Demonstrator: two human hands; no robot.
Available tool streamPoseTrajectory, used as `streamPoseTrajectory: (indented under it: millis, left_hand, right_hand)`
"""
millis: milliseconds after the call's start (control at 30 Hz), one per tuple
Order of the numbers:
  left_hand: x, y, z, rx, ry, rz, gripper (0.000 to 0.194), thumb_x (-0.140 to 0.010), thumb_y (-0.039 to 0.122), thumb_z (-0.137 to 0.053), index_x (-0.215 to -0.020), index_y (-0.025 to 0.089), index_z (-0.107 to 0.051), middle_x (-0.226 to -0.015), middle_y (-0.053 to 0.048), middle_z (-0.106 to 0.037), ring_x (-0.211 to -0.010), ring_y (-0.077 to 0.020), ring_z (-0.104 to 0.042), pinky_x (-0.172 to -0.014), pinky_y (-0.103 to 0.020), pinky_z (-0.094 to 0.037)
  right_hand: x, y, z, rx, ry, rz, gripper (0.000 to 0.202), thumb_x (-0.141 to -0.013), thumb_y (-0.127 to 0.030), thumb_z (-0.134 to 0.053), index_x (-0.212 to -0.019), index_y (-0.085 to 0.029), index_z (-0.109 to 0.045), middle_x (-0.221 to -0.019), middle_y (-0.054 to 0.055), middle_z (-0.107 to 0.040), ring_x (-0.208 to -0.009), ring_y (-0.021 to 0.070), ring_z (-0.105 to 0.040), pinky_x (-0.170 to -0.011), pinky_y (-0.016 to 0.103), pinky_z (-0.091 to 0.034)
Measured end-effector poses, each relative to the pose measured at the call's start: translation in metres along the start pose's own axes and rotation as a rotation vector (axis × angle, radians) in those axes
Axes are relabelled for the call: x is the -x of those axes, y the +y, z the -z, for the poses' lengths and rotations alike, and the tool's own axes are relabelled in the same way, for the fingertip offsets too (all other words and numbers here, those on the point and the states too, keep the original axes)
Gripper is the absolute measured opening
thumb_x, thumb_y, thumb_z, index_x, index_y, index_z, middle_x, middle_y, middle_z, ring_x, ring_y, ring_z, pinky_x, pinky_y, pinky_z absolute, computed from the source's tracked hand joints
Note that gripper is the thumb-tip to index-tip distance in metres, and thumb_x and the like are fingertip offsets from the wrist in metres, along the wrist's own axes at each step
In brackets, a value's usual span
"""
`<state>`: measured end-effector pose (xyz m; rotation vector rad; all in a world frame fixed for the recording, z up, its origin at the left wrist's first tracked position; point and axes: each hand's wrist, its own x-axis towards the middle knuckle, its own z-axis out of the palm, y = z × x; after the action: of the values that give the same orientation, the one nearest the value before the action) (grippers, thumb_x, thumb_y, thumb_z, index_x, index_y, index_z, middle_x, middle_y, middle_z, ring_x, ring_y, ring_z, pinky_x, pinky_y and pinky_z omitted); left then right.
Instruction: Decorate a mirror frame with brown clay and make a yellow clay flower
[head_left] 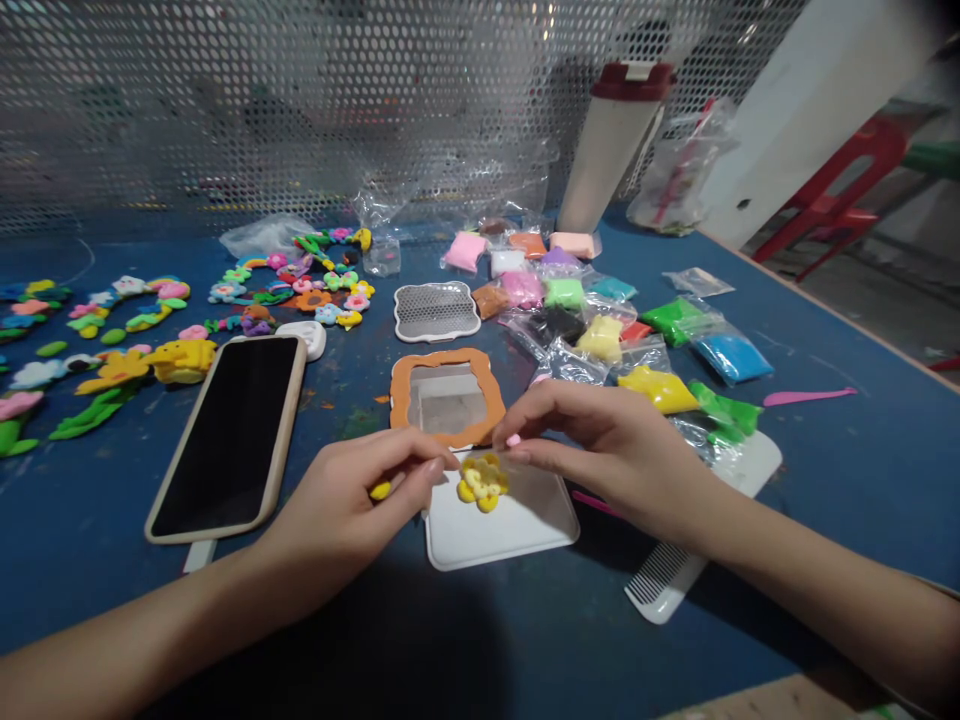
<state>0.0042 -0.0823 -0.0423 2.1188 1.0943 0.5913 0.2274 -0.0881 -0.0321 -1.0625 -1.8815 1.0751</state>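
Note:
A yellow clay flower (484,482) with a paler centre lies on the white lower panel (495,530) of a small folding mirror. The mirror's upper half has an orange clay frame (401,385) around the glass. To the left of the flower, my left hand (360,495) is closed with a bit of yellow clay (380,490) held in its curled fingers; its thumb and index fingertips come together beside the flower. My right hand (600,430) hovers at the flower's upper right, pinching a small pink clay piece (514,440) between thumb and index finger.
Left of my hands lies a phone (232,440), with colourful clay shapes (120,365) beyond. Bagged clay (562,292) covers the back right, near a tumbler (615,145). A second mirror (436,311), white comb (664,585) and pink tool (810,396) lie around. Perforated metal (262,110) stands behind.

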Motion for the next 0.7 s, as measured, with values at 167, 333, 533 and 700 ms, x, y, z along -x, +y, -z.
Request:
streamPoseTrajectory:
  millis: [167,333,533,700]
  left_hand:
    - [0.0002,-0.0014,0.0002,-0.01,0.006,-0.006,0.015,-0.087,0.023,-0.047,-0.082,0.021,-0.062,-0.07,0.006,-0.064,-0.063,-0.0085,-0.058,-0.058,-0.017,-0.041]
    - [-0.0012,-0.0016,-0.0001,-0.008,-0.001,-0.007,0.015,-0.087,0.022,-0.048,-0.082,0.021,-0.062,-0.069,0.006,-0.063,-0.063,-0.0083,-0.058,-0.059,-0.017,-0.041]
    - [-0.0003,-0.0003,0.0007,-0.004,-0.001,0.006,0.015,-0.087,0.023,-0.048,-0.082,0.021,-0.062,-0.069,0.005,-0.063,-0.062,-0.0087,-0.058,-0.058,-0.017,-0.041]
    - [-0.0007,-0.0003,0.0004,-0.003,-0.009,-0.002,0.016,-0.087,0.023,-0.047,-0.081,0.02,-0.062,-0.071,0.005,-0.064,-0.063,-0.0089,-0.058,-0.059,-0.017,-0.041]
  right_hand:
    - [0.0,-0.0013,-0.0013,0.011,-0.017,-0.046,0.004,-0.082,-0.021,-0.062,-0.08,-0.019,-0.065,-0.076,-0.003,-0.067,-0.07,0.0084,-0.06,-0.063,0.019,-0.045]
    - [0.0006,-0.0023,-0.0015,0.041,-0.031,-0.063,0.003,-0.081,-0.021,-0.062,-0.08,-0.019,-0.065,-0.078,-0.003,-0.067,-0.071,0.0081,-0.059,-0.063,0.019,-0.044]
    - [-0.0001,-0.0019,-0.001,0.06,-0.018,-0.062,0.005,-0.08,-0.021,-0.063,-0.076,-0.018,-0.065,-0.073,-0.004,-0.067,-0.067,0.0074,-0.058,-0.061,0.018,-0.043]
    - [-0.0007,-0.0022,-0.0011,-0.001,-0.033,-0.082,0.006,-0.08,-0.022,-0.064,-0.075,-0.018,-0.065,-0.073,-0.002,-0.066,-0.068,0.0086,-0.058,-0.062,0.019,-0.044]
